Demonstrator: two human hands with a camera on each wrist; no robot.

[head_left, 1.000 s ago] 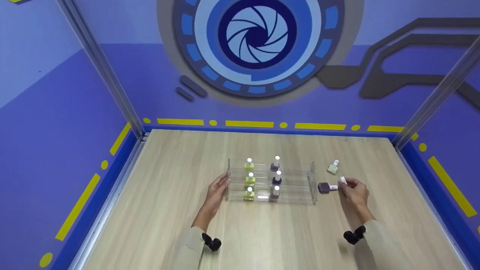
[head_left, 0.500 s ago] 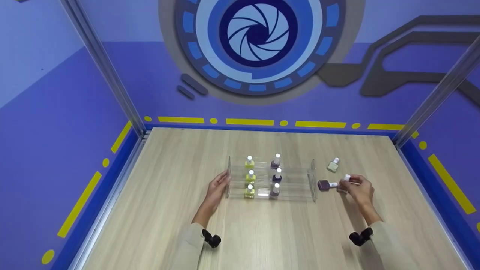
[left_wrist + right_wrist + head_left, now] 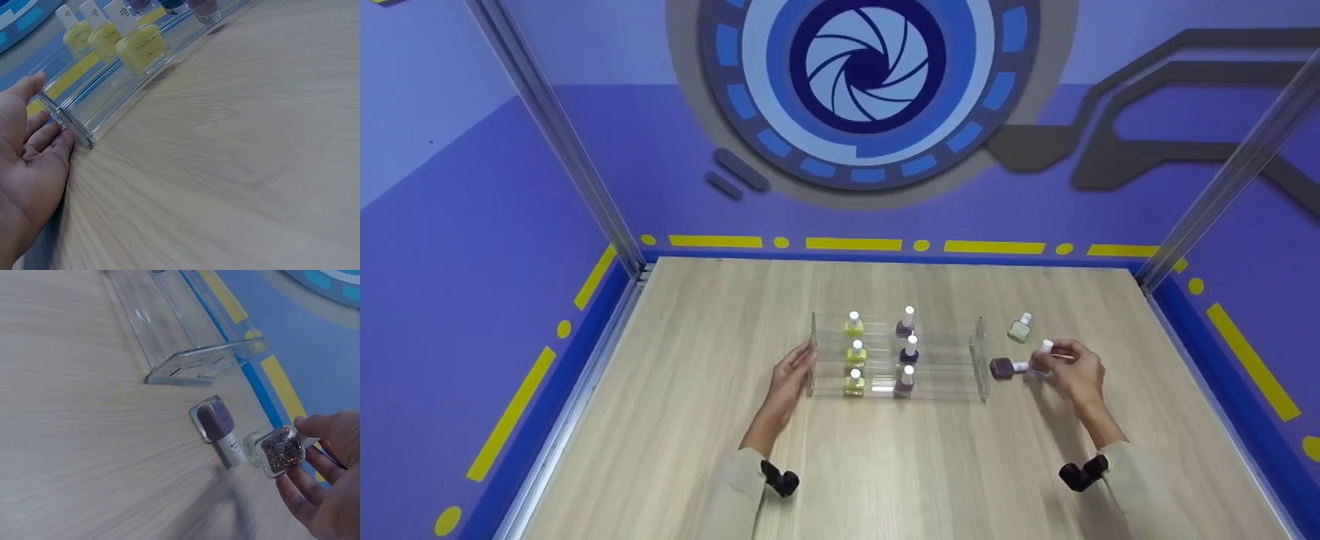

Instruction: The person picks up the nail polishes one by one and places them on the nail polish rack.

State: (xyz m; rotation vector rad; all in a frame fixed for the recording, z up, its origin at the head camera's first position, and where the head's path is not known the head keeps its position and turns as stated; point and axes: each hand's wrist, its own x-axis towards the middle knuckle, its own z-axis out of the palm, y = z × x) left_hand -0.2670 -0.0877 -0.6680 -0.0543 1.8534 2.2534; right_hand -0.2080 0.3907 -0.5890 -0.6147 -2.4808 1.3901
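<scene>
A clear tiered display rack holds two columns of upright nail polish bottles, yellow ones on the left and dark purplish ones in the middle. My left hand grips the rack's left end panel, thumb by its upper end and fingers along the outside. Right of the rack, my right hand pinches a glitter nail polish bottle near its white cap, which points up in the head view. Beside it, a purple nail polish bottle lies on its side.
Farther back lies a pale green nail polish bottle, partly hidden behind the glitter bottle in the right wrist view. Wooden tabletop extends in front of the rack. Patterned blue walls and metal posts enclose the table.
My right hand has shifted slightly right and back, and the glitter bottle's body has come into sight below its cap. The left hand stays on the rack. The head view has moved slightly.
</scene>
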